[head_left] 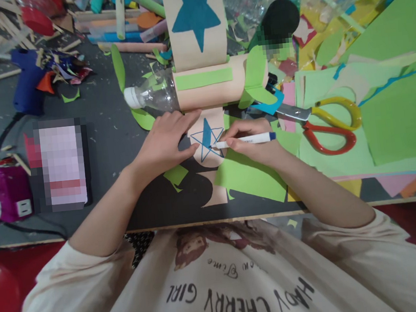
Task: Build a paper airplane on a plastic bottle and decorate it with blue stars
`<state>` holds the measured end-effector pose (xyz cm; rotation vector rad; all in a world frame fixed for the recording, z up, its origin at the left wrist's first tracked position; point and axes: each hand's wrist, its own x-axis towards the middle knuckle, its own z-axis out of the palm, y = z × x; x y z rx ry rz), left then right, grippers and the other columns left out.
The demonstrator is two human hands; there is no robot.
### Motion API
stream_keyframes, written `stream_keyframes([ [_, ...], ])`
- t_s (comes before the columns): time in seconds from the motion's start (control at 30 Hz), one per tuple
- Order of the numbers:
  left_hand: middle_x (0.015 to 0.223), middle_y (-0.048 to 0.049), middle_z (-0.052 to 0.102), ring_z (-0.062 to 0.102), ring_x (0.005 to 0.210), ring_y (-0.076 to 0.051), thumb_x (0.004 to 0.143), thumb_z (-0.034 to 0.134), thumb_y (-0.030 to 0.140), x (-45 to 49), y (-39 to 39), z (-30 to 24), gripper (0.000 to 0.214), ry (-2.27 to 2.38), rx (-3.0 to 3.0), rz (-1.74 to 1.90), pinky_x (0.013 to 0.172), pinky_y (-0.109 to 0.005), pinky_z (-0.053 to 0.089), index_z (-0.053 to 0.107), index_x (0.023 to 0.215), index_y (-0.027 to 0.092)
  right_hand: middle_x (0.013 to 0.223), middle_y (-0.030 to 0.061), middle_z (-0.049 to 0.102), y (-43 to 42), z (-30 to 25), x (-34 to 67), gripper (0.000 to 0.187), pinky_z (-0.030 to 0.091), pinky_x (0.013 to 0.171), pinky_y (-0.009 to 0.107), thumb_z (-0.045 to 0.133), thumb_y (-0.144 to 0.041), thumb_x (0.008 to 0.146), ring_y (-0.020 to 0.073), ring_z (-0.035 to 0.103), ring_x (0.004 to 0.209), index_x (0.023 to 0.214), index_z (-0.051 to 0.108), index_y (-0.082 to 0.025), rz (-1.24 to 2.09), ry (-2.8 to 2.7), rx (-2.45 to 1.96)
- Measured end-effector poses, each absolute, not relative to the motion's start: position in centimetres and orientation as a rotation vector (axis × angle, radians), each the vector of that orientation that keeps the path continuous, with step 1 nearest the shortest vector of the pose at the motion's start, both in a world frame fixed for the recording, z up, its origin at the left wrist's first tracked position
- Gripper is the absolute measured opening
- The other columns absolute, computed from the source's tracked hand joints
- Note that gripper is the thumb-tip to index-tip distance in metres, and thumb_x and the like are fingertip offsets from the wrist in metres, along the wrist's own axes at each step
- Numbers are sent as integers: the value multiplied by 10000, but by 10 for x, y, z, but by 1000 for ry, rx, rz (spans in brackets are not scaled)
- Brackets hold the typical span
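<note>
My left hand point(166, 140) lies flat with fingers stretched out, pressing on a beige paper wing point(207, 144) that bears a blue outlined star. My right hand point(253, 142) pinches a white marker with a blue cap point(246, 140), its tip touching the star's right side. The wing belongs to a plastic bottle point(154, 92) wrapped in beige paper with green strips, lying on its side just beyond my hands. Another beige wing with a filled blue star point(194, 15) sticks out on the far side.
Red and yellow scissors point(328, 125) lie on green paper sheets point(391, 109) to the right. A blue glue gun point(26, 85) and a purple power strip point(2, 195) sit at left, with cables. Paper scraps, wooden sticks and markers crowd the back. The table edge point(214, 221) runs near my chest.
</note>
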<state>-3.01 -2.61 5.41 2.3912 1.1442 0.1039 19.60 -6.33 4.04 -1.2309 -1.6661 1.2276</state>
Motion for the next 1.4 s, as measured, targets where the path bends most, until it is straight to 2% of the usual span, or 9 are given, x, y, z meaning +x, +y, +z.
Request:
stream_keyframes([
  [0.53, 1113, -110, 617, 556, 1052, -294, 920, 519, 366, -31, -26, 53, 564, 1154, 2380, 110, 967, -418, 422, 451, 1443, 167, 595, 0, 680, -63, 40, 195, 143, 419, 507, 246, 641, -234, 724, 131, 571, 541, 585, 627, -204, 1251, -1643, -1248],
  [1.07, 1137, -108, 607, 546, 1059, -294, 918, 521, 369, -31, -26, 53, 561, 1156, 2370, 108, 970, -403, 411, 449, 1441, 178, 589, -1, 644, -62, 38, 197, 194, 367, 482, 248, 641, -307, 808, 120, 528, 514, 653, 628, -191, 1130, -1597, -1321],
  [1.4, 1152, -120, 606, 544, 1068, -300, 931, 493, 372, -29, -27, 55, 571, 1163, 2399, 54, 973, -412, 412, 436, 1450, 140, 577, -19, 618, -61, 35, 194, 165, 366, 466, 238, 651, -271, 816, 96, 503, 477, 674, 630, -189, 1140, -1474, -1221],
])
